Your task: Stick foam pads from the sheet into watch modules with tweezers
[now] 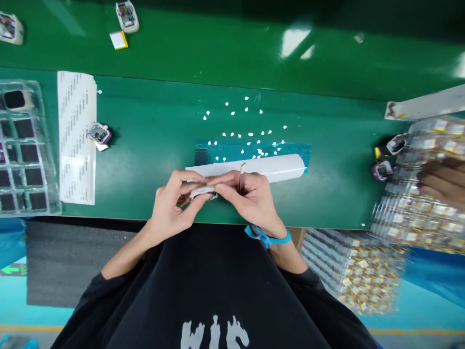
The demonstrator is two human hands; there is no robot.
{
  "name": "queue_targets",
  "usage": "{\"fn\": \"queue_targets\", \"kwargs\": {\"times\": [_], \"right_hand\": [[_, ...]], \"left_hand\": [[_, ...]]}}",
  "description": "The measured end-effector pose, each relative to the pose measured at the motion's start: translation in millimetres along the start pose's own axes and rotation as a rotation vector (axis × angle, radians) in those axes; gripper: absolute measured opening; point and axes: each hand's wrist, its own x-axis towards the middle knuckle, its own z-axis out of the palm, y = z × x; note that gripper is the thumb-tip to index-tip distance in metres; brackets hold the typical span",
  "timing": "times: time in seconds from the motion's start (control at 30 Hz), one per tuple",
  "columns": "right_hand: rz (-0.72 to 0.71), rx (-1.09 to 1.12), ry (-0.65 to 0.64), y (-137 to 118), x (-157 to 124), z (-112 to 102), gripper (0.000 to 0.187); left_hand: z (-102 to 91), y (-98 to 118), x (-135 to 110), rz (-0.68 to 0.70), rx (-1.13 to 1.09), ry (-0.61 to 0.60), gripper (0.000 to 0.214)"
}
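My left hand [173,201] and my right hand [250,196] meet at the near edge of the green table [152,145]. Between them they pinch a small white device [202,192], a watch-like casing. My right hand also grips metal tweezers [241,177] that point up and away from me. A blue strap [269,237] circles my right wrist. Just beyond my hands lies a white strip of backing paper [276,167] on a blue sheet [254,150], with several small white peeled bits [247,126] scattered on the table behind it.
A clear tray with dark cells [22,150] and a white label sheet [76,135] lie at left, with a small device [99,134] beside them. Stacked trays of yellow-tagged parts [417,203] fill the right, where another person's hand [443,182] rests. More devices [127,15] sit on the far belt.
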Motion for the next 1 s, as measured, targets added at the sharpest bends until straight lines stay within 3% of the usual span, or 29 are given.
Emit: {"fn": "queue_targets", "kwargs": {"times": [0.1,0.27,0.47,0.63,0.8,1.0], "right_hand": [[-0.042,0.035,-0.074,5.7,-3.4,-8.2,0.052],[-0.172,-0.17,0.159,23.4,-4.6,-14.6,0.053],[-0.115,-0.357,0.216,34.3,2.5,-12.4,0.065],[-0.084,-0.38,0.18,38.0,9.7,-12.7,0.053],[-0.078,-0.353,0.206,41.0,11.9,-11.2,0.057],[-0.113,-0.301,0.132,38.1,12.3,-13.8,0.041]], "left_hand": [[-6.5,-7.6,-10.0,0.082,0.047,0.008,0.01],[-13.9,-29.7,-18.5,0.13,0.281,0.011,0.011],[-13.2,-46.5,-19.1,0.17,0.432,-0.071,0.017],[-12.1,-51.5,-22.5,0.202,0.489,-0.072,0.017],[-10.9,-54.5,-21.0,0.245,0.497,-0.094,0.023],[-7.6,-46.2,-15.1,0.172,0.461,-0.06,0.017]]}}
